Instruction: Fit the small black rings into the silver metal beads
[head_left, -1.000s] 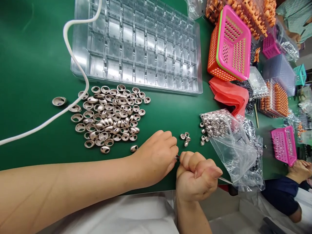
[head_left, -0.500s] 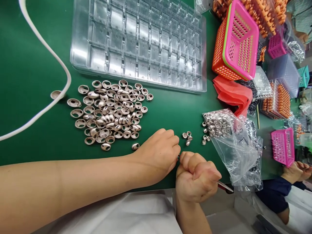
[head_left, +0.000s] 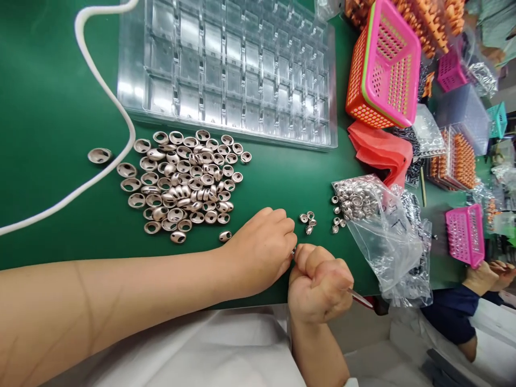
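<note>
My left hand (head_left: 262,250) is closed, its back up and its fingertips pinched on a small metallic piece (head_left: 294,251) that is mostly hidden. Against it, my right hand (head_left: 320,285) is a fist wrapped round a thin tool (head_left: 360,298), whose metallic end sticks out to the right. Silvery oval rings with holes (head_left: 177,193) lie in a large pile left of my hands; one ring (head_left: 224,236) rests beside my left wrist. Several smaller metal pieces (head_left: 309,221) sit just beyond my fingers.
A clear compartment tray (head_left: 237,70) lies behind the pile. A white cable (head_left: 108,80) curves at left. To the right are an open plastic bag of metal pieces (head_left: 358,199), red cloth (head_left: 382,153), stacked baskets (head_left: 393,64) and a pink basket (head_left: 465,236). Another person's hands (head_left: 481,277) show at far right.
The view has shifted slightly, and the cable's upper part now bends further right. My two hands remain together; my right fist has turned a little, with less of the tool showing.
</note>
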A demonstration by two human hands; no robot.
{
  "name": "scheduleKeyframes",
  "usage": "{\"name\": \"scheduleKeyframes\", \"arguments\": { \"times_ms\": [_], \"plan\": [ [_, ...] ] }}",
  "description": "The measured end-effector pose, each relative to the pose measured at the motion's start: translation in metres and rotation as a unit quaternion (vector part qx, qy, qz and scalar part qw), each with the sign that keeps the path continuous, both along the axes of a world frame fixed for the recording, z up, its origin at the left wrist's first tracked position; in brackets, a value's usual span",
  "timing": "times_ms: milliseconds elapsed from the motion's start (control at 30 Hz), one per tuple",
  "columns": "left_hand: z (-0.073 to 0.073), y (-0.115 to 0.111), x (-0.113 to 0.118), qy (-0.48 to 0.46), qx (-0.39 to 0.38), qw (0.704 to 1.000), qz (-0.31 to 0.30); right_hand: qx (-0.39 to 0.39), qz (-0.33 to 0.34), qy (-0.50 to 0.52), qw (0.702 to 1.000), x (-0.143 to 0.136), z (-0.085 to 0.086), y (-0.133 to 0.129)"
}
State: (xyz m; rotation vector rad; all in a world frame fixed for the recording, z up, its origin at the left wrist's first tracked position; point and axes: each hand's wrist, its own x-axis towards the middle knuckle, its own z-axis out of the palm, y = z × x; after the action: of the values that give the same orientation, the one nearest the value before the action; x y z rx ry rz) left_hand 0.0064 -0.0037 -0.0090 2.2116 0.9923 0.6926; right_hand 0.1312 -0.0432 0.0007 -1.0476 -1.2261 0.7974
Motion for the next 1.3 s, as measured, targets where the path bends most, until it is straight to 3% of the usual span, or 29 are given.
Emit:
{"name": "scheduleKeyframes", "arguments": {
  "times_ms": [333, 967, 1300],
  "plan": [
    [-0.0002, 0.0007, -0.0004, 0.017, -0.029, 0.999, -0.014, 0.0, -0.111, 0.065, 0.992, 0.0045, 0.0031, 0.0046],
    [0.0008, 0.0018, -0.0015, 0.014, -0.038, 0.999, -0.015, 0.003, -0.073, 0.087, 0.994, -0.0003, 0.0017, 0.0057],
    [0.0004, 0.0001, -0.0006, 0.006, -0.033, 0.999, -0.009, -0.007, -0.073, 0.032, 0.997, -0.0018, 0.0032, 0.0054]
  ]
}}
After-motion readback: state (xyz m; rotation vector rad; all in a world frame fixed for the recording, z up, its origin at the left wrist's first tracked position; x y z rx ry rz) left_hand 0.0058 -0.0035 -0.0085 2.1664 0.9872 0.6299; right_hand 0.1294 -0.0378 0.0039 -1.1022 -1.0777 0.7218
